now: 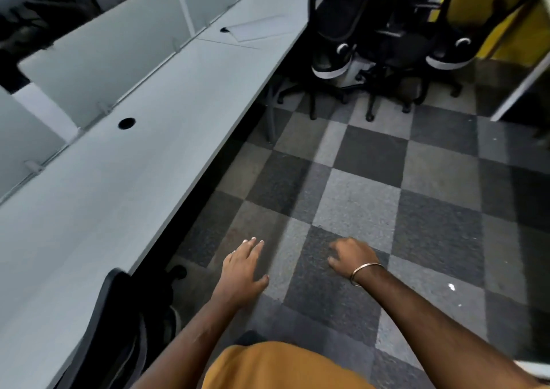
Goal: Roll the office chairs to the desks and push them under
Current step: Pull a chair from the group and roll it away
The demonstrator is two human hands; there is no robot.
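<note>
A long grey desk (143, 162) runs diagonally from lower left to upper middle. One black office chair (119, 326) is tucked under its near end; only the backrest shows. Two more black mesh chairs stand at the far end of the aisle, one (342, 31) beside the desk edge and the other (446, 31) to its right before a yellow panel. My left hand (244, 272) hangs over the carpet with fingers straight, holding nothing. My right hand (351, 257), a bangle at its wrist, hovers with fingers loosely curled and empty.
Checkered grey carpet tiles (372, 180) cover the aisle between me and the far chairs. Grey divider screens (98, 61) line the back of the desk. A sheet of paper (262, 26) lies on the far desktop. A white panel edge (518, 90) stands at the right.
</note>
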